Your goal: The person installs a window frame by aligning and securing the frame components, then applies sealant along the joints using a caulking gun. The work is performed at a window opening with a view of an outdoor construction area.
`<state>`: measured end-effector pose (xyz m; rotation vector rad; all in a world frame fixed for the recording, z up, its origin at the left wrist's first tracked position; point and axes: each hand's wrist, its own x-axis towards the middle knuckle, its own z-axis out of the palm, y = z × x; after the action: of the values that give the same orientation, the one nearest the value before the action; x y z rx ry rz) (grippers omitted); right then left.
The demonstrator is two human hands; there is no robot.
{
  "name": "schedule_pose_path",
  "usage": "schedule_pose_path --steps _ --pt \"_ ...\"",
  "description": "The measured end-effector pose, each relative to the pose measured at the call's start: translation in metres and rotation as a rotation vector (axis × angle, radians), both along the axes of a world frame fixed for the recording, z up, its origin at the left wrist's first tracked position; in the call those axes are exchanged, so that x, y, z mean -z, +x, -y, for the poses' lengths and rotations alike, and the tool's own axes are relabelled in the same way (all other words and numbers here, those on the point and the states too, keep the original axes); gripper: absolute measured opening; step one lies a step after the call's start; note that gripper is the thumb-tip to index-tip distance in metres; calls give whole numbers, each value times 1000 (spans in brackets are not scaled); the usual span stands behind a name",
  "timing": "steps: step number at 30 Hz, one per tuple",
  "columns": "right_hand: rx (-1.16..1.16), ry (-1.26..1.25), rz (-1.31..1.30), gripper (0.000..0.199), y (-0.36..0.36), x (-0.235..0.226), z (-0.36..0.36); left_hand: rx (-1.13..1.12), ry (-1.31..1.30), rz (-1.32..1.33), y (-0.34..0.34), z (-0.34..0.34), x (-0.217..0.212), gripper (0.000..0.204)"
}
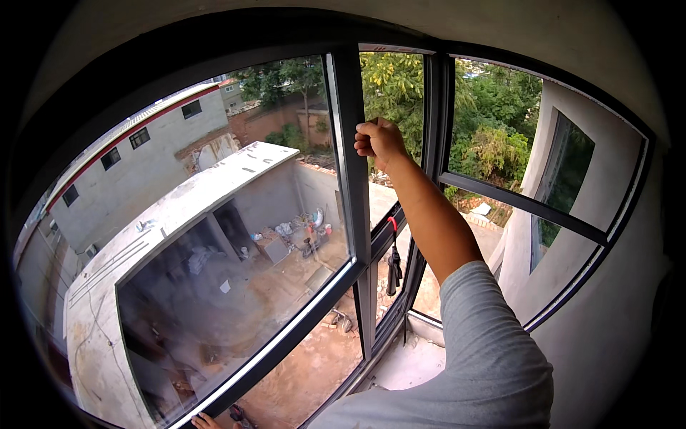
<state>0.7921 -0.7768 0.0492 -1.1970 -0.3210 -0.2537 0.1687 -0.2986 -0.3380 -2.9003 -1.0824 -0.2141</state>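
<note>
My right arm, in a grey short sleeve, reaches up across the window. My right hand is closed in a fist beside the dark upright post; whether it pinches something small or presses on the post is hidden. At the lower edge, the fingers of my left hand curl over the bottom rail of the large left window pane, whose lower edge shows a white strip. The rest of that hand is cut off.
A black tool with a red hooked end hangs by the middle opening. Another dark object is near my left hand. A pale sill lies below the corner. Framed panes stand at right. Outside, a flat-roofed shed stands in a yard below.
</note>
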Motion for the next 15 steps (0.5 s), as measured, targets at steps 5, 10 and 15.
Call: schedule_pose_path --steps 5,10,15 --pt "28 -15 64 14 3 -4 4 39 -5 -16 3 -3 6 106" --pt "-9 30 14 13 1 1 3 15 -36 8 3 4 -8 113" --pt "-122 128 -81 12 22 -3 18 22 -42 -42 -2 -9 1 115"
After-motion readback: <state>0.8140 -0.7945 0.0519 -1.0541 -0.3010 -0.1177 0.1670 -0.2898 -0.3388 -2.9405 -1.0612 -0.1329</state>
